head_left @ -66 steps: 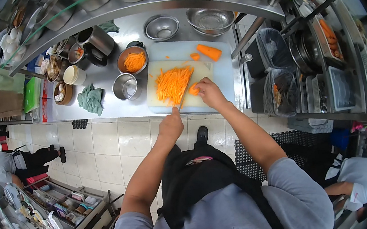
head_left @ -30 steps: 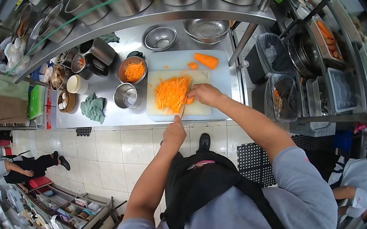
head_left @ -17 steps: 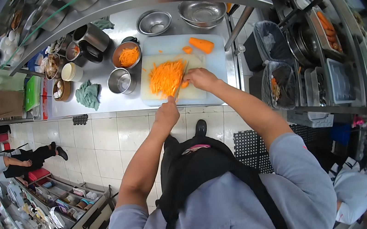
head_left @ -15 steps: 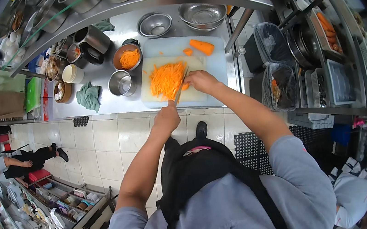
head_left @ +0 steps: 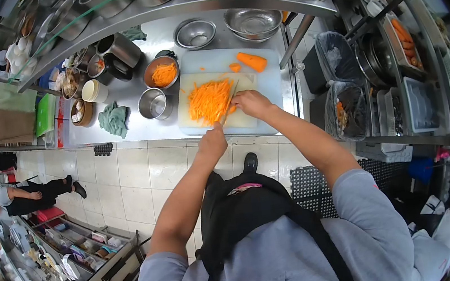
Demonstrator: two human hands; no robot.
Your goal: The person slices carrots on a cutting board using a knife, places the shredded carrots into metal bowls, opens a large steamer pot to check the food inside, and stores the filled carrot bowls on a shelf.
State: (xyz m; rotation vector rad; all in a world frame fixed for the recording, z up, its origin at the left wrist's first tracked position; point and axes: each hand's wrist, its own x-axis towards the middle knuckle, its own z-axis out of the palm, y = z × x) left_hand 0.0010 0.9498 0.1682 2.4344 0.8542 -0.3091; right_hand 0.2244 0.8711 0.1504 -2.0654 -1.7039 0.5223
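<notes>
My left hand (head_left: 213,143) is wrapped round the handle of a kitchen knife (head_left: 229,106), whose blade points away from me over the cutting board (head_left: 189,125). On the blade's right side, my right hand (head_left: 252,104) has its fingers curled on a small piece of carrot (head_left: 233,109), mostly covered by the fingertips. A heap of carrot strips (head_left: 207,101) lies against the blade's left side. Farther back on a larger pale board (head_left: 278,91) rest a big carrot chunk (head_left: 252,61) and a short carrot end (head_left: 235,67).
Left of the boards stand a steel bowl of carrot strips (head_left: 164,74), a steel pot (head_left: 153,104) and a green cloth (head_left: 114,121). Steel bowls (head_left: 195,33) sit behind, under a shelf (head_left: 174,12). Lined bins (head_left: 344,110) are at right. Another person (head_left: 36,194) is far left.
The whole view has shifted slightly, so the counter appears a little lower and further right. The knife stays beside the carrot piece, and both hands keep their grip.
</notes>
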